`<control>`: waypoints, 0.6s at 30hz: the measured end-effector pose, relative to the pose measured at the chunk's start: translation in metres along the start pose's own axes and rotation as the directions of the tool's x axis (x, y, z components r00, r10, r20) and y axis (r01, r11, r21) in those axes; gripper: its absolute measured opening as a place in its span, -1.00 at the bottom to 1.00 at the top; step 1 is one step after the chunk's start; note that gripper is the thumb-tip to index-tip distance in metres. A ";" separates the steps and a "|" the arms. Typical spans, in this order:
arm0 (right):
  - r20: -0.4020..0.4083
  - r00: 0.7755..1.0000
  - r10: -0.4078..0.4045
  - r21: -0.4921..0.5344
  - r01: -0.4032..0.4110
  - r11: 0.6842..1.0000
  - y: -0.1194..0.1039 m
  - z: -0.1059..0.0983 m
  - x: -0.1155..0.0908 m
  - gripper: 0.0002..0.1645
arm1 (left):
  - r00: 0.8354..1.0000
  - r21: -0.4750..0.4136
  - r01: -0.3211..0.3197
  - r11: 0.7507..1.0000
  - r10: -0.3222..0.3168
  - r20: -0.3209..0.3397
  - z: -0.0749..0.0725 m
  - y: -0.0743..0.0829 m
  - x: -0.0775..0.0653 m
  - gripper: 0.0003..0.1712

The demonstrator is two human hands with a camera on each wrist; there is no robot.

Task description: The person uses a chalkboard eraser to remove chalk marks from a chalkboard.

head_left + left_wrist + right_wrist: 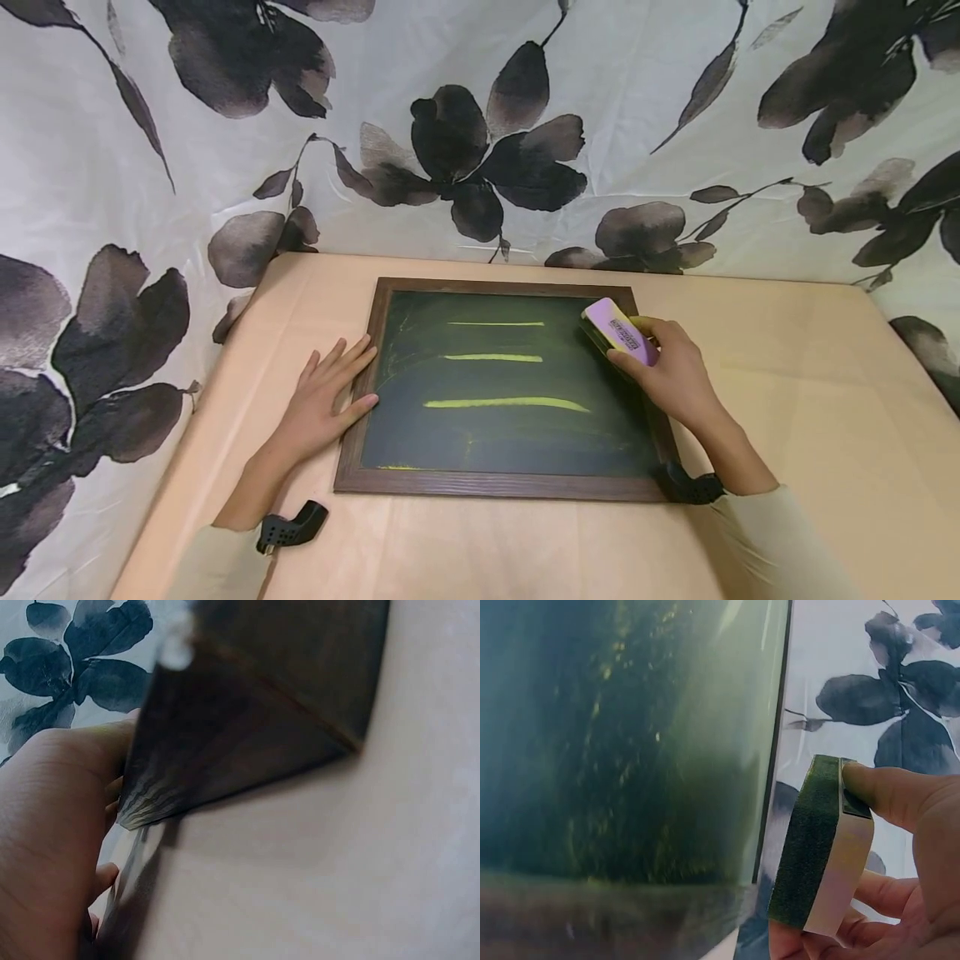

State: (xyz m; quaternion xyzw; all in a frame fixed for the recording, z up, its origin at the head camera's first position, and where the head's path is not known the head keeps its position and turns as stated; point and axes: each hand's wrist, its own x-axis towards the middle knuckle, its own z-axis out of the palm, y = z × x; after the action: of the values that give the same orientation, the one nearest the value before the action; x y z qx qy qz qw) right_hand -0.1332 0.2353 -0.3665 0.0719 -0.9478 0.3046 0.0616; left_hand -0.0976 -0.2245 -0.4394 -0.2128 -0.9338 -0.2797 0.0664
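A framed chalkboard (517, 450) lies flat on the table, with three yellow chalk lines across it. The right hand (675, 367) grips a chalkboard eraser (621, 331), purple on top with a dark label, over the board's upper right part. In the right wrist view the eraser's dark felt face (806, 844) is turned toward the board and stands apart from it; thumb and fingers hold its sides. My left hand (322, 404) lies with spread fingers at the left side of the wooden frame (358, 433), its fingertips touching it. Close up, the left wrist view shows the frame's corner (247, 735) beside that hand (52, 832).
Beneath the board is a pale wood-coloured tabletop (810, 392). A white cloth with dark flowers (465, 158) hangs behind and along the left. Black wrist cameras (292, 527) are strapped at both wrists. Faint yellow chalk dust marks the board's lower edge.
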 end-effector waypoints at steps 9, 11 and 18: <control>0.039 0.999 -0.019 -0.006 0.020 1.000 -0.001 0.016 0.007 -0.30 | 1.000 0.000 -0.002 1.000 0.002 0.000 0.002 -0.001 0.001 -0.23; 0.042 0.999 -0.022 -0.012 0.023 1.000 -0.001 0.018 0.010 -0.30 | 1.000 -0.003 -0.001 1.000 0.001 0.001 0.002 -0.001 0.001 -0.23; 0.063 0.997 -0.034 -0.059 0.038 0.998 0.001 0.024 0.025 -0.29 | 1.000 -0.001 0.009 1.000 -0.009 0.006 0.002 -0.002 0.001 -0.23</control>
State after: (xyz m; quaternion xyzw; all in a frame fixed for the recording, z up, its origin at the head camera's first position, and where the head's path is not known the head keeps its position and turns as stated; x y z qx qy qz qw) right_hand -0.1597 0.2198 -0.3820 0.0966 -0.9564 0.2726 0.0397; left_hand -0.0994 -0.2251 -0.4418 -0.2095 -0.9349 -0.2797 0.0623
